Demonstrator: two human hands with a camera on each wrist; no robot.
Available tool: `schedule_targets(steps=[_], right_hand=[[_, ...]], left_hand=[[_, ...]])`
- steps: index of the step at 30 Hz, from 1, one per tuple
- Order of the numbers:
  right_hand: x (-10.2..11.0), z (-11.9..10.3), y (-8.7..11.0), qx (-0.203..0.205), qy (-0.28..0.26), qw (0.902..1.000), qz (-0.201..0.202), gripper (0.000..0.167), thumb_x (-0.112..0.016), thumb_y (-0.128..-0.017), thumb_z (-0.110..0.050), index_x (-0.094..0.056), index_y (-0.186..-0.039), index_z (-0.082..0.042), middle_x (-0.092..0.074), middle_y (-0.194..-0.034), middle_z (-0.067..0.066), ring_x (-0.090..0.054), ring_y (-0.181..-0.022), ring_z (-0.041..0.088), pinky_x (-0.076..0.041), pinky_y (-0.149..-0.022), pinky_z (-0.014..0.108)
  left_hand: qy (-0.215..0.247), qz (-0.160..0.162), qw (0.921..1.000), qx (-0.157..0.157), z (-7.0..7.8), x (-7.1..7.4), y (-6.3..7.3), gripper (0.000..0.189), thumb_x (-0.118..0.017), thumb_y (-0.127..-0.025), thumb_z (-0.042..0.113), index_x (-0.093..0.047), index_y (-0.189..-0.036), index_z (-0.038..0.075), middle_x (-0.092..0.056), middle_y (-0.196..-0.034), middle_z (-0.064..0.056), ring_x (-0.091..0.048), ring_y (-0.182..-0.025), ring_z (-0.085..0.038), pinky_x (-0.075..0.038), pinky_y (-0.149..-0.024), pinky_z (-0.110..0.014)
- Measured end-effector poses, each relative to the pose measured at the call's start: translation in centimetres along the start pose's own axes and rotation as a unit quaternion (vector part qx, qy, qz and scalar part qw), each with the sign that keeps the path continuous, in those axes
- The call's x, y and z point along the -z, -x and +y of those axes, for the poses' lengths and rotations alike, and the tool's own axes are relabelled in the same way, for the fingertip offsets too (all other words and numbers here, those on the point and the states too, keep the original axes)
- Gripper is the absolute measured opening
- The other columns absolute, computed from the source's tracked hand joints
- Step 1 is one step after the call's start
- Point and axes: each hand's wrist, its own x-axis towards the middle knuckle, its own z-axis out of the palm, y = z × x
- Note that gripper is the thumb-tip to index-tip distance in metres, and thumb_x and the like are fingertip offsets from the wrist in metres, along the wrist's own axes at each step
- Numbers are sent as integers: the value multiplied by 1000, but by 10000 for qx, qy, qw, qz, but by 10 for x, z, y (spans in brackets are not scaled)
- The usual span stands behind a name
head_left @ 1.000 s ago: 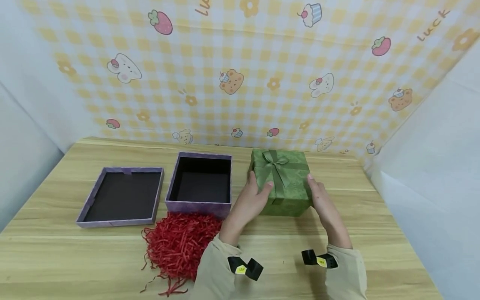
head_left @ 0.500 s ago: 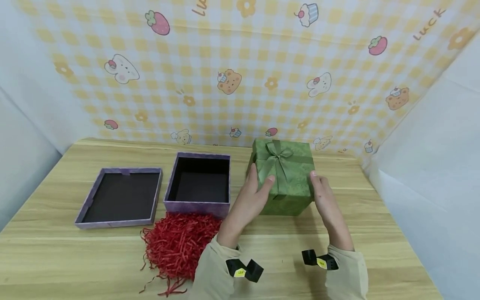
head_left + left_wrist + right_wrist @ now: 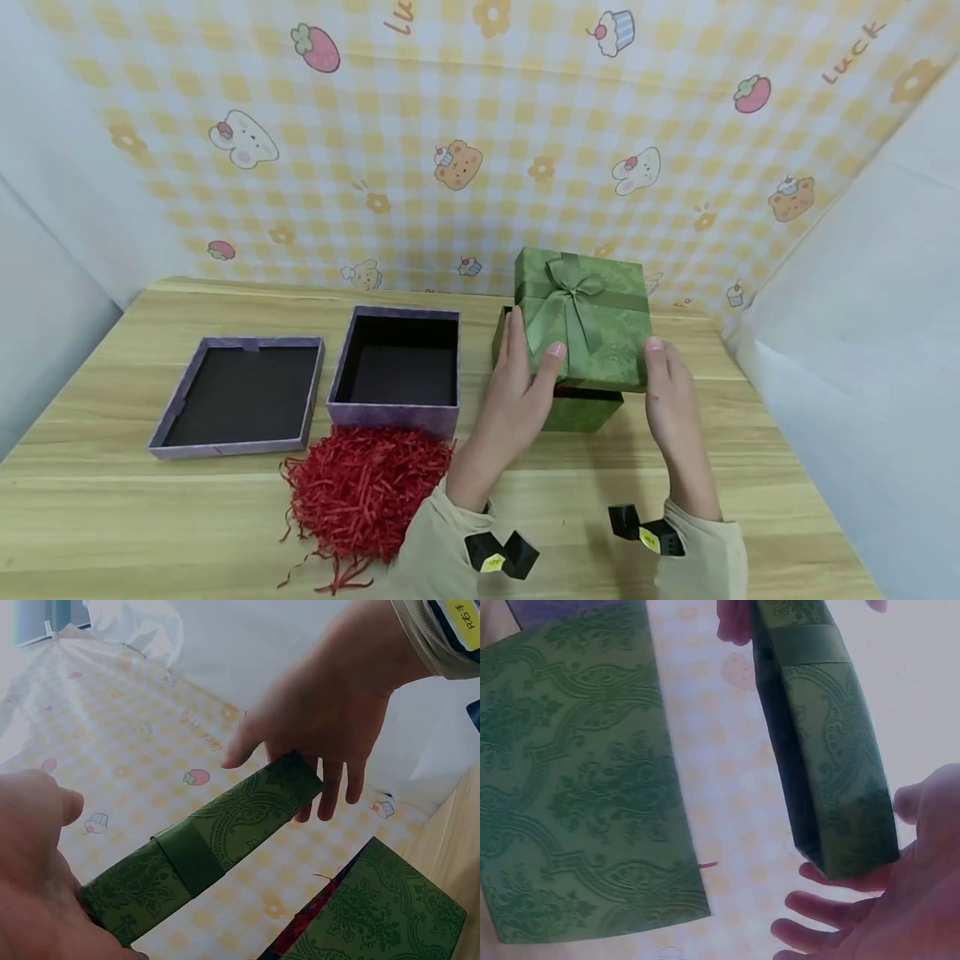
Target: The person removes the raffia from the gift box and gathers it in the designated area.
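Facing a yellow-and-white checked cloth (image 3: 420, 108) across a wooden table (image 3: 555, 517). Reaching forward with both arms in beige sleeves (image 3: 442, 542), the left angled inward to the right, the right almost straight ahead with a slight lean left. Having a green box (image 3: 581, 414) at the back right of the table, with red shreds (image 3: 304, 922) inside; left of it, an open purple box (image 3: 397, 415), black within; farther left, a purple lid (image 3: 240, 396) with its black inside upward. Holding a green lid (image 3: 618, 342) above the green box and apart from it, tilted with its top toward the head camera. Leaving a heap of red paper (image 3: 363, 492) just in front of the purple box. Gripping the lid's left side in the left hand (image 3: 517, 404), with the thumb on top and fingers along the side. Pinching its right side in the right hand (image 3: 670, 396), with the thumb at the upper edge, a finger beneath the corner, and the others spread. Displaying a green bow (image 3: 573, 292) on the lid's top. Wearing small black devices (image 3: 519, 554) at both cuffs.
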Motion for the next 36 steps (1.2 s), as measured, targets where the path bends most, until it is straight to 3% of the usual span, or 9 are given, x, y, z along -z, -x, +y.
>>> schedule_targets(steps=[6, 8, 11, 13, 15, 18, 28, 31, 36], right_hand=[[5, -3, 4, 53, -38, 9988, 491, 56, -28, -102, -35, -47, -130, 9, -41, -136, 23, -33, -129, 33, -24, -105, 47], [6, -4, 4, -32, -8, 9987, 514, 56, -26, -102, -36, -50, -129, 8, -47, -128, 22, -42, -121, 30, -31, -101, 43], [8, -3, 3, -136, -117, 9992, 358, 60, -25, -102, -39, -59, -103, 10, -54, -84, 16, -51, -81, 19, -42, -79, 29], [9, -2, 3, -158, -214, 9995, 190, 59, -23, -102, -41, -56, -92, 7, -38, -62, 6, -36, -58, 13, -36, -59, 23], [11, -2, 2, -119, -418, 9991, 3, 59, -22, -101, -42, -51, -87, 7, -25, -56, 2, -26, -49, 11, -30, -50, 23], [13, -3, 1, -93, -779, 9967, -191, 60, -21, -101, -43, -50, -103, 9, -26, -58, 2, -25, -46, 9, -26, -46, 24], [15, -4, 4, 161, -1555, 9862, -551, 65, -22, -100, -46, -37, -128, 10, -27, -54, 0, -28, -44, 11, -24, -45, 27], [17, -3, 5, 295, -1749, 9824, -585, 65, -22, -101, -45, -35, -132, 10, -32, -53, 1, -33, -41, 14, -29, -44, 28], [20, -2, 8, 474, -2299, 9689, -784, 66, -22, -101, -45, -28, -138, 9, -49, -50, 3, -50, -41, 19, -42, -45, 29]], left_hand=[[172, 91, 9984, -537, 2, 1, -1, 69, -34, -99, 43, 7, -149, 19, 10, -153, 6, 7, -138, -11, -5, -110, -41], [267, 97, 9974, -667, 1, 2, -2, 67, -34, -100, 40, 6, -149, 18, 9, -153, 6, 7, -138, -9, -5, -110, -41], [367, 112, 9955, -869, 0, 3, -2, 63, -33, -100, 34, 2, -150, 17, 7, -153, 7, 7, -138, -7, -6, -110, -42], [367, 135, 9941, -1009, 0, 3, -3, 61, -33, -100, 29, -1, -150, 17, 6, -153, 8, 6, -138, -8, -6, -110, -43], [318, 146, 9930, -1124, -1, 4, -3, 61, -33, -98, 26, -2, -150, 18, 5, -153, 9, 7, -138, -7, -5, -110, -45], [271, 153, 9917, -1247, -2, 5, -4, 63, -35, -95, 22, -4, -150, 21, 5, -153, 11, 9, -138, -6, -4, -109, -47], [-57, 200, 9842, -1761, -2, 6, -5, 64, -31, -90, 22, -7, -150, 18, 5, -154, 11, 14, -139, -14, -3, -106, -58], [-77, 229, 9812, -1913, -3, 6, -5, 63, -31, -92, 29, -8, -150, 17, 6, -154, 10, 14, -139, -13, -2, -106, -57], [-6, 369, 9765, -2122, -3, 7, -4, 68, -21, -95, 56, -10, -150, 18, 3, -154, 12, 12, -139, -15, 0, -105, -57]])
